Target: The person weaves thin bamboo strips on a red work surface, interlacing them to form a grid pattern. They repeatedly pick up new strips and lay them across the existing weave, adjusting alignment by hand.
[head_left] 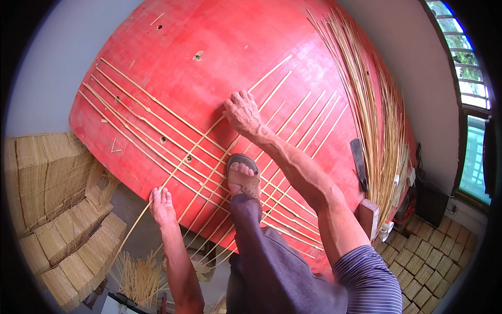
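A long, pale bamboo strip (pixel 198 140) runs slantwise over the red board, across several other strips. My right hand (pixel 243 112) is closed on it near the board's middle, knuckles up. Lower left, at the board's near edge, my left hand (pixel 163 205) grips the same strip with fingers and thumb; its end hangs past the edge. The crossing strips (pixel 157 137) form an open lattice, several lying left to right and several slanting across them. My sandalled foot (pixel 243 175) presses on the lattice between my two hands.
The large red board (pixel 225 31) has a few small holes. A bundle of loose strips (pixel 366 99) lies at its right, beside a dark flat blade-like tool (pixel 358 163) and a brown block (pixel 367 215). Stacked strip bundles (pixel 57 183) stand left; cut strips (pixel 138 277) lie below.
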The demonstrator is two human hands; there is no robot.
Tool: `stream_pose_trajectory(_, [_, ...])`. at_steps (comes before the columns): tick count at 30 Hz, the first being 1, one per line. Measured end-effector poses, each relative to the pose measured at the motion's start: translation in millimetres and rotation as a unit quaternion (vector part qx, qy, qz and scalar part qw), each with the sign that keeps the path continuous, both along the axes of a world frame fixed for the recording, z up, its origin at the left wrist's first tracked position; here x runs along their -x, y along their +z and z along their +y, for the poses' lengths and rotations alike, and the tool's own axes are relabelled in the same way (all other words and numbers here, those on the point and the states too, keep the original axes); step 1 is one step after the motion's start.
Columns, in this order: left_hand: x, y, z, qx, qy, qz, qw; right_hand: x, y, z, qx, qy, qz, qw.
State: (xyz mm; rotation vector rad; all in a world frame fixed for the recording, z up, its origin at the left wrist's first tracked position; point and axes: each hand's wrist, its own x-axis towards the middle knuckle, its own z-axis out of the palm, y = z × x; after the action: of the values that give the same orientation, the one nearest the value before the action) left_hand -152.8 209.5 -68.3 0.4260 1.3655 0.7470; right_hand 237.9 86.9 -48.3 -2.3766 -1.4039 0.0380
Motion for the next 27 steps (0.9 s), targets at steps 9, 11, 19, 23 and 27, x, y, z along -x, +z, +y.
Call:
stream_pose_trajectory(9, [-0.8,0.1,-2.7,-0.003,0.012,-0.019,1.000,1.2,2.5,1.1,-0.009,-0.001,0.006,1.000])
stream_pose_trajectory(11, [-4.5,4.8,-4.5,0.037,0.008,-0.012,0.999,0.3,-2.9,0.0,-0.010,0.005,-0.012,1.000])
stream_pose_trajectory(19, [-15.5,32.0,-6.1,-0.323,-0.297,0.330,0.836,17.0,16.9,18.0,-0.045,0.058,-0.013,0.997])
stream_pose_trajectory(23, [-47.6,55.7,-0.3,-0.471,-0.429,0.375,0.674,36.1,5.6,17.8,-0.064,0.098,0.138,0.983])
stream_pose_trajectory(27, [-49.8,45.7,-9.6,-0.473,-0.427,0.356,0.683,48.9,0.3,15.6,-0.054,0.079,0.158,0.983])
